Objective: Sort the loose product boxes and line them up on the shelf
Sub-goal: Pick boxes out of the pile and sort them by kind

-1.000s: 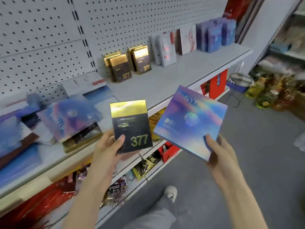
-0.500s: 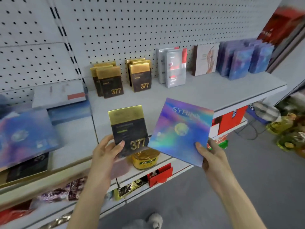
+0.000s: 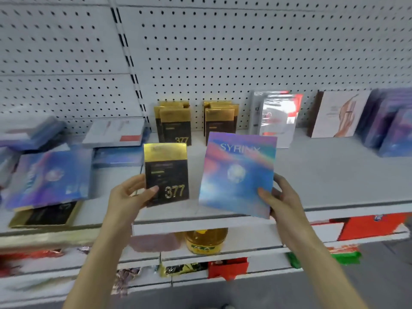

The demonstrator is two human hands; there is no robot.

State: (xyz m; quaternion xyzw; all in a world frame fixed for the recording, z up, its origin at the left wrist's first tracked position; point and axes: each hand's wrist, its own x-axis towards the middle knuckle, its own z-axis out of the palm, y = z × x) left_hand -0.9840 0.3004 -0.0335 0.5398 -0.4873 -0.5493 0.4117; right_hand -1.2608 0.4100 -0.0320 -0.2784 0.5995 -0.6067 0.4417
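My left hand [image 3: 129, 197] grips a black and gold box marked 377 [image 3: 166, 172] upright by its lower left corner. My right hand [image 3: 282, 200] holds a flat holographic SYRINX box [image 3: 236, 175] by its lower right corner. Both boxes hover above the front of the grey shelf [image 3: 330, 175]. At the back of the shelf stand two rows of matching 377 boxes [image 3: 175, 123] [image 3: 219, 121], then clear and red boxes [image 3: 276, 117], a white box with a figure [image 3: 338, 113] and a row of blue holographic boxes [image 3: 388, 128] at the right.
A loose pile lies flat on the shelf's left: a holographic box [image 3: 49, 177], a black and gold box [image 3: 44, 216] under it, a white and red box [image 3: 116, 132], and blue ones. A white pegboard [image 3: 223, 52] backs the shelf. Lower shelves hold an oil bottle [image 3: 206, 240] and red packs.
The view has swung to face the shelf squarely. Both hands have lifted their boxes forward over the shelf's front, and the boxes now stand more upright.
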